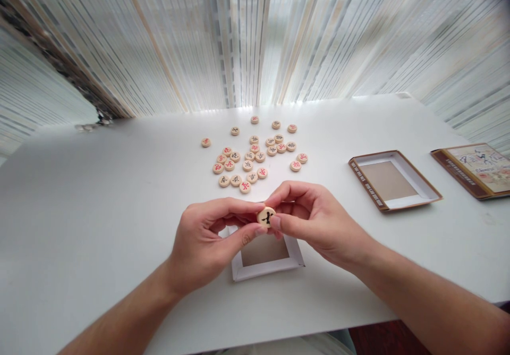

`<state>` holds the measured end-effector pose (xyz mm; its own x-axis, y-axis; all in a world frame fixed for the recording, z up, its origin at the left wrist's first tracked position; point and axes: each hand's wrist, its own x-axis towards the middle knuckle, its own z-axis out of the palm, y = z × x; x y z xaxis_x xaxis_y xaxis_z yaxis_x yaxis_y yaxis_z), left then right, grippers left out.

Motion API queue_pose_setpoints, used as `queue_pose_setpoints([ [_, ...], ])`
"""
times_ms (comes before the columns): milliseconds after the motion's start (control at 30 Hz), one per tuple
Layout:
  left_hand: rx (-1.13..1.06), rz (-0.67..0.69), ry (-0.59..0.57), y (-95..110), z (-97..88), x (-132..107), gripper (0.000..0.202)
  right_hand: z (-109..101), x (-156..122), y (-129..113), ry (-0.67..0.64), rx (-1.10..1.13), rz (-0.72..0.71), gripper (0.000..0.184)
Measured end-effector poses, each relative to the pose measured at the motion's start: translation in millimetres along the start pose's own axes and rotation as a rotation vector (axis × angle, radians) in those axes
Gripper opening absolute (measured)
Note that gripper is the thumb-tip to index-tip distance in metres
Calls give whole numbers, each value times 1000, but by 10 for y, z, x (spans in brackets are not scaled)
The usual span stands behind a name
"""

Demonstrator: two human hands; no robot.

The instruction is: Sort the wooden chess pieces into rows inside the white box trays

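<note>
Between the fingertips of both hands is one round wooden Chinese chess piece (264, 216) with a black character, its face tilted up toward me. My left hand (217, 233) pinches it from the left with thumb and fingers. From the right, my right hand (314, 217) grips it too, the thumb lying over its edge. Below the hands a shallow white box tray (266, 272) rests on the table, partly hidden by them. Beyond the hands lie several loose chess pieces (247, 166) with red or black characters, some touching one another.
To the right, an open brown-edged box part (394, 204) lies on the white table (99, 227). Beside it is a printed box lid (484, 166) near the right edge. A striped string curtain (239, 41) hangs along the table's far side.
</note>
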<state>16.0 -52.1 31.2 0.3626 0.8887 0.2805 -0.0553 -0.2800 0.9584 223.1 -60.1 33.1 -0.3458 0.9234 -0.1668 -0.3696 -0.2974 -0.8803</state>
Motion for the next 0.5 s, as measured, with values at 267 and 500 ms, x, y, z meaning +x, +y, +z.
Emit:
queue_pose_setpoints([
  [267, -36, -11, 2, 3, 1, -1, 38, 4, -3, -6, 0, 32, 12, 28],
  [500, -36, -22, -5, 10, 5, -2, 38, 7, -17, -11, -2, 51, 20, 28],
])
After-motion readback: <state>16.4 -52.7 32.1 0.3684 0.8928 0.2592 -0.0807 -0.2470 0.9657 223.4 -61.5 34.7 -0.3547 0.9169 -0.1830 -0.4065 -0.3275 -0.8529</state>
